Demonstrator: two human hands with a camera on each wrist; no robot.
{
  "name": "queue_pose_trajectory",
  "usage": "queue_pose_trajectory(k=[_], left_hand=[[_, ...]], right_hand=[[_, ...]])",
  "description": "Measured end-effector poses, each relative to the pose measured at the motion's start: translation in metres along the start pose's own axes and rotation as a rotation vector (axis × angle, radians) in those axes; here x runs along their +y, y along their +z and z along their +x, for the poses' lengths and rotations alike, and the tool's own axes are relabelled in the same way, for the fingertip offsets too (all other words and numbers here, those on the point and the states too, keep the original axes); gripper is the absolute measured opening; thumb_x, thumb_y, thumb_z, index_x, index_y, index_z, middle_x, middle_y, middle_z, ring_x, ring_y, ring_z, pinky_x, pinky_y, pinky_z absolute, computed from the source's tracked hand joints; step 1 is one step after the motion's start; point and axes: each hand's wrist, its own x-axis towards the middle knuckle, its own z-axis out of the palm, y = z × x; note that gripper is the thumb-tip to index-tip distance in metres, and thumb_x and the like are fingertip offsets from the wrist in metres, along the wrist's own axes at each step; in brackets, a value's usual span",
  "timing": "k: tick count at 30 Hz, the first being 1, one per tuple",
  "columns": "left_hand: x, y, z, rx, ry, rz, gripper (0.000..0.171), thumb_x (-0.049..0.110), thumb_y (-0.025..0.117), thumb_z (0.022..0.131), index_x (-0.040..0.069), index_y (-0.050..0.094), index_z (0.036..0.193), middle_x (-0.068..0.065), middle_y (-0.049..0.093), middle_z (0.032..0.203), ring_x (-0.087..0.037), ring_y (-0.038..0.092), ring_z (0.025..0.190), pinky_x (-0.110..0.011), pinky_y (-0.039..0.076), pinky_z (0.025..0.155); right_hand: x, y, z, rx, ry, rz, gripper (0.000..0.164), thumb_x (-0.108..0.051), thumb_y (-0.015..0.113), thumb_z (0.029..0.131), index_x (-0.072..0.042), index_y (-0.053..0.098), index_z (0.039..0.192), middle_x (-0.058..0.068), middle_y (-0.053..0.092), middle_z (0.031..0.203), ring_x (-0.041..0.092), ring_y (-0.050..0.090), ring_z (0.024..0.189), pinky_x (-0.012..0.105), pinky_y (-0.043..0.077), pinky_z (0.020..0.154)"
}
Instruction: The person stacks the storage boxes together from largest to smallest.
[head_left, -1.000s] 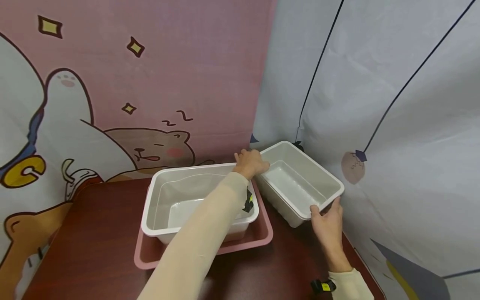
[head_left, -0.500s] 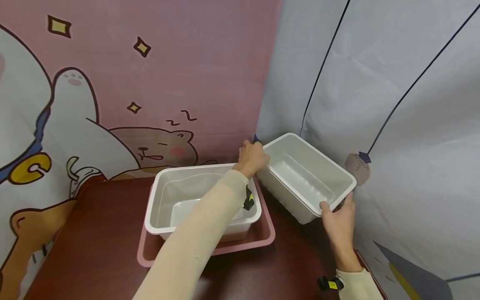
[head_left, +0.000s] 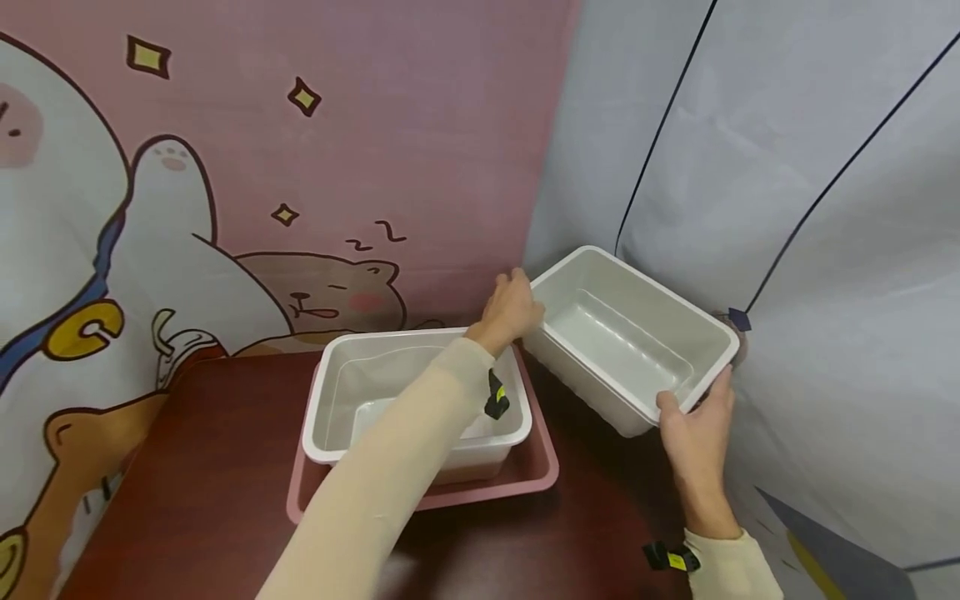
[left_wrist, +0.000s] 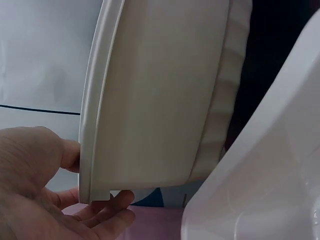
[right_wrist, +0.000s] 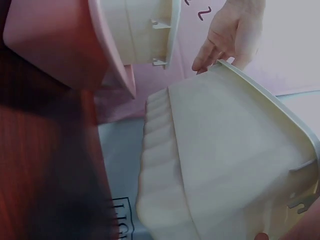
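A cream rectangular plastic bin [head_left: 622, 350] is held tilted above the table's right side. My left hand [head_left: 512, 310] grips its far left rim; in the left wrist view the thumb lies over the rim and the fingers curl beneath. The right hand [head_left: 697, 433] grips the near right corner, its thumb on the rim and its other fingers under the edge. A second white bin [head_left: 420, 462] sits inside a pink bin [head_left: 543, 467] on the table, partly hidden by my left forearm. The ribbed lower edge of the held bin [right_wrist: 165, 165] shows in the right wrist view.
The dark red-brown table [head_left: 202, 450] spreads under the bins. A pink cartoon cloth [head_left: 420, 125] hangs behind it, and a pale grey cloth [head_left: 810, 275] hangs along the right, close to the held bin.
Both hands have raised the cream bin and shifted it to the right and away from the stacked bins. The white and pink bins stay in place while the head view shifts slightly.
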Motion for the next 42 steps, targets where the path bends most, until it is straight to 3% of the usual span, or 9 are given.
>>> queue_pose_trajectory(k=[6,12,15,21,24,29,36,42], left_hand=[[0.004,-0.010,-0.005,0.021,0.031,-0.038,0.071,0.017,0.063,0.112,-0.006,0.035,0.173,-0.029,0.059,0.163,-0.044,0.066,0.148,-0.054,0.055,0.127],[0.005,-0.021,-0.013,0.015,0.019,-0.085,0.082,0.014,0.063,0.111,-0.008,0.022,0.179,-0.030,0.067,0.157,-0.042,0.072,0.139,-0.053,0.059,0.121],[0.005,-0.027,-0.018,0.034,0.023,-0.097,0.081,0.013,0.064,0.111,-0.006,0.024,0.178,-0.032,0.073,0.147,-0.040,0.076,0.131,-0.052,0.062,0.115],[0.001,-0.041,-0.029,0.057,0.065,-0.150,0.059,0.011,0.064,0.110,-0.001,0.045,0.165,-0.028,0.075,0.141,-0.037,0.077,0.124,-0.048,0.067,0.103],[-0.002,-0.049,-0.034,0.050,0.091,-0.162,0.059,0.011,0.063,0.111,0.001,0.046,0.167,-0.026,0.074,0.146,-0.036,0.077,0.127,-0.048,0.067,0.104],[-0.009,-0.064,-0.044,0.057,0.131,-0.177,0.063,0.011,0.061,0.110,0.004,0.043,0.170,-0.024,0.074,0.149,-0.035,0.077,0.131,-0.050,0.065,0.109],[-0.017,-0.086,-0.065,0.066,0.146,-0.186,0.063,0.010,0.061,0.110,0.002,0.040,0.169,-0.027,0.072,0.149,-0.036,0.076,0.128,-0.054,0.066,0.106],[-0.027,-0.100,-0.082,0.088,0.194,-0.208,0.072,0.005,0.060,0.107,0.000,0.035,0.174,-0.027,0.067,0.156,-0.037,0.074,0.135,-0.057,0.065,0.111]], right_hand=[[-0.012,-0.003,0.002,0.002,-0.012,0.004,0.108,-0.007,0.065,0.097,-0.013,0.008,0.189,0.028,0.023,0.190,0.040,0.025,0.176,0.045,0.020,0.145],[-0.023,-0.005,0.002,-0.009,-0.037,0.021,0.110,-0.005,0.063,0.096,-0.025,0.009,0.190,0.022,0.030,0.187,0.036,0.035,0.165,0.049,0.028,0.137],[-0.029,-0.005,0.003,0.000,-0.062,0.047,0.112,-0.002,0.061,0.094,-0.031,0.011,0.190,0.019,0.033,0.185,0.034,0.038,0.160,0.041,0.031,0.133],[-0.042,-0.007,0.003,-0.007,-0.091,0.084,0.109,0.000,0.056,0.095,-0.035,0.014,0.188,0.012,0.037,0.186,0.032,0.046,0.157,0.024,0.041,0.116],[-0.050,-0.009,0.002,-0.034,-0.089,0.103,0.107,0.001,0.054,0.097,-0.037,0.012,0.188,0.008,0.036,0.187,0.033,0.048,0.157,0.028,0.047,0.111],[-0.064,-0.011,0.001,-0.065,-0.105,0.124,0.104,0.002,0.053,0.100,-0.039,0.014,0.186,0.002,0.035,0.189,0.033,0.048,0.159,0.043,0.053,0.116],[-0.076,-0.010,-0.001,-0.102,-0.154,0.128,0.101,0.004,0.053,0.098,-0.033,0.022,0.186,-0.004,0.029,0.193,0.034,0.054,0.154,0.016,0.050,0.096],[-0.083,-0.005,-0.004,-0.160,-0.210,0.178,0.101,0.009,0.054,0.098,-0.034,0.024,0.186,0.001,0.034,0.192,0.040,0.055,0.155,0.007,0.050,0.088]])
